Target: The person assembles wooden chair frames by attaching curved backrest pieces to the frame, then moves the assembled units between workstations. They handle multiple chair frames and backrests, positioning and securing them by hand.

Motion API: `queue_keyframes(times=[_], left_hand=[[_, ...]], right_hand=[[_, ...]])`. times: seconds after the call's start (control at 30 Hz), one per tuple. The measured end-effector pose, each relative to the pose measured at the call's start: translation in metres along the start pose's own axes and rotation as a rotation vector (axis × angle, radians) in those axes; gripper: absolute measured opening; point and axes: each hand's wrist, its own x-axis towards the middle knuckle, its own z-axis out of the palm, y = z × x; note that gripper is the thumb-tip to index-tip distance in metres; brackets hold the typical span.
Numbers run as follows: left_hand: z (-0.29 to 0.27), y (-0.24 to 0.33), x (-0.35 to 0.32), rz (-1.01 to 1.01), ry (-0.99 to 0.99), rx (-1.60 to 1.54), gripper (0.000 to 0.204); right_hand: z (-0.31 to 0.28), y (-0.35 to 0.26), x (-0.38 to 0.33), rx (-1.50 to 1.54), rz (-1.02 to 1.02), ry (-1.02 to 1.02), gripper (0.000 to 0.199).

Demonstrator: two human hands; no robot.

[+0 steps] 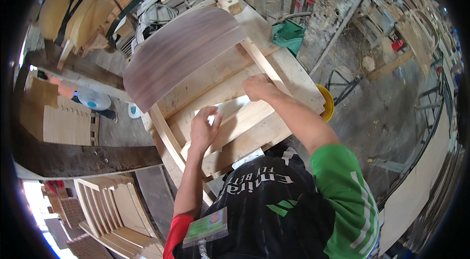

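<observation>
The wooden frame (167,134) lies on the surface (296,75), with its dark curved panel (181,56) at the far end. The right hand (258,88) has curled fingers beside the right rail (261,62); whether they grip anything cannot be told. The left hand (203,129) has bent fingers; a pale blur obscures their contents. The surface partly hides a yellow bucket (327,104) at right.

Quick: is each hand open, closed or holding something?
Left hand: loosely curled; can't tell if it's holding anything.
Right hand: closed, at the wooden rail; anything inside is hidden.
</observation>
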Motion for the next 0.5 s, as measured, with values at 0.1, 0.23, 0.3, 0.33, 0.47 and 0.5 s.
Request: queue_keyframes(times=[0.1, 0.23, 0.3, 0.33, 0.47, 0.5], left_hand=[[0.03, -0.006, 0.041, 0.32, 0.046, 0.096, 0.034], [0.054, -0.001, 0.062, 0.28, -0.034, 0.077, 0.035], [0.06, 0.004, 0.069, 0.3, -0.003, 0.048, 0.031], [0.061, 0.005, 0.07, 0.312, 0.011, 0.024, 0.029], [0.059, 0.004, 0.078, 0.28, -0.133, -0.007, 0.02], [0.061, 0.004, 0.077, 0.273, -0.121, -0.029, 0.017]], right_hand=[[0.021, 0.01, -0.003, 0.143, -0.145, 0.371, 0.017], [0.002, -0.014, -0.022, 0.477, -0.197, 0.499, 0.007], [0.005, -0.011, -0.028, 0.616, -0.233, 0.57, 0.006], [0.006, -0.01, -0.031, 0.635, -0.23, 0.585, 0.007], [0.018, -0.007, -0.036, 0.593, -0.12, 0.632, 0.01], [0.022, -0.006, -0.036, 0.551, -0.065, 0.642, 0.01]])
